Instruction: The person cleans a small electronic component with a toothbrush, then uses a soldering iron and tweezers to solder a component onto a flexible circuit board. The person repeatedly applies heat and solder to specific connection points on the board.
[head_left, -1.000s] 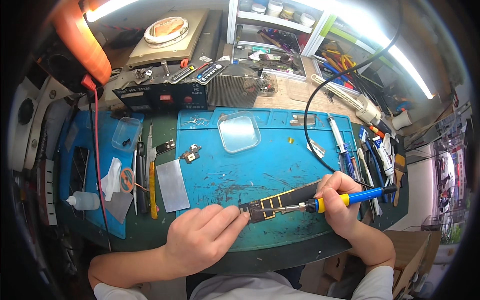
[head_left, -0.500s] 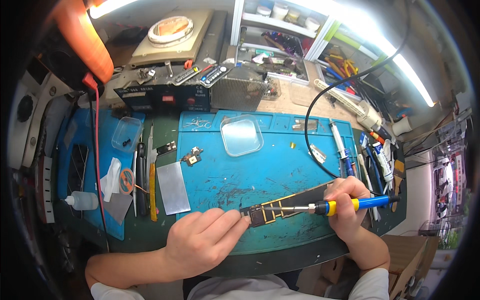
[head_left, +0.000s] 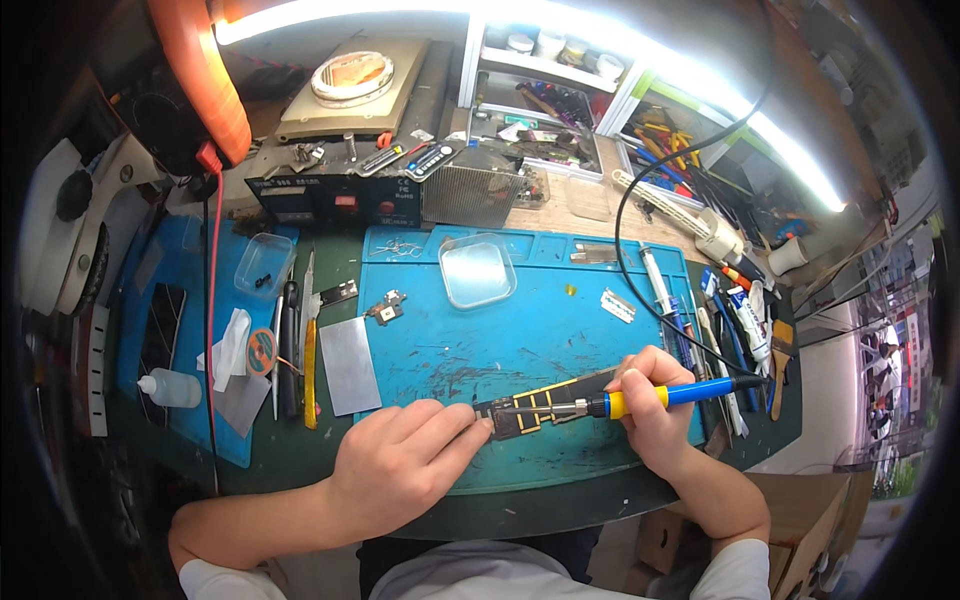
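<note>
A long dark circuit board (head_left: 515, 422) with gold-coloured outlines lies slanted over the blue work mat (head_left: 430, 345). My left hand (head_left: 400, 465) is closed, its fingertips pinching the board's left end. My right hand (head_left: 655, 410) grips a soldering iron (head_left: 625, 402) by its yellow and blue handle, pen-like. The iron's metal shaft runs leftward above the board, its tip close to my left fingertips. Whether the tip touches the board I cannot tell. The iron's black cable loops up behind my right hand. My right hand covers part of the board's right end.
Behind the board sits a clear plastic box (head_left: 477, 272), with a small board piece (head_left: 385, 308) and a metal plate (head_left: 348, 366) to its left. Knives and tweezers lie left; a syringe (head_left: 657, 275), tubes and brushes lie right. A squeeze bottle (head_left: 170, 388) stands far left.
My right hand has brought the soldering iron leftward along the board, its tip nearer my left fingertips. My left hand keeps its pinch. The whole view has shifted slightly.
</note>
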